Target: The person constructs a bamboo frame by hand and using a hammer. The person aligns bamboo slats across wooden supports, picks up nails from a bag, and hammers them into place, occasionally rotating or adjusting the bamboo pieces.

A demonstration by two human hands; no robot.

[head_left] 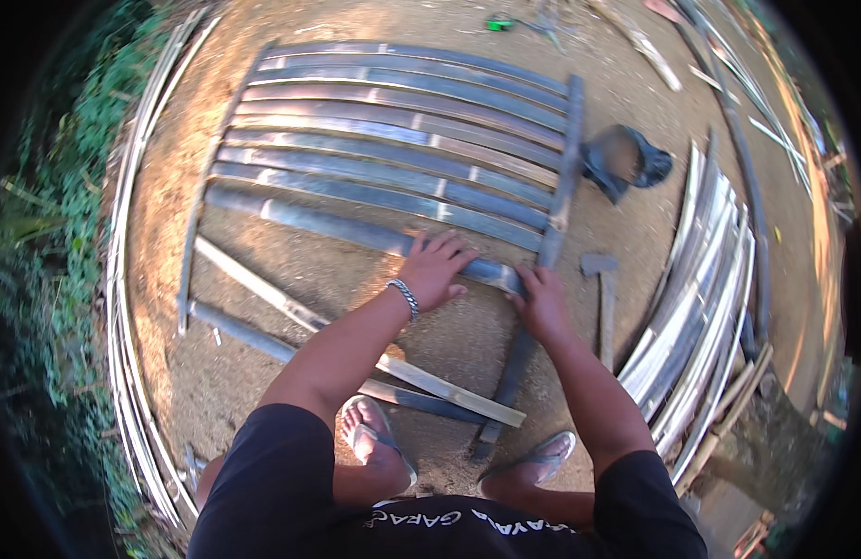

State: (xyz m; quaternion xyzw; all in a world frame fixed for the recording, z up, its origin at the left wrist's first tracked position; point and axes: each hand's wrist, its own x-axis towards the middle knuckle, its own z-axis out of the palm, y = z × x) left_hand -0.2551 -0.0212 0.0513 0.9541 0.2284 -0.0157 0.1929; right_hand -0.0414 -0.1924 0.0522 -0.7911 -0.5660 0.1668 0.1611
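Observation:
A frame of dark split bamboo slats (402,130) lies flat on the dirt in front of me. My left hand (435,268) presses palm-down on the nearest slat (328,226), fingers spread, a metal bracelet on the wrist. My right hand (539,298) grips the same slat's right end where it meets the right crosspiece (556,214). A hammer (602,279) lies on the ground just right of that hand. My feet in sandals (374,443) stand at the near edge.
A pale diagonal strip (291,303) and a dark one (253,340) lie loose under my left arm. A stack of bamboo slats (700,307) is on the right, a black bag (626,158) beyond it. Long strips (123,307) and greenery border the left.

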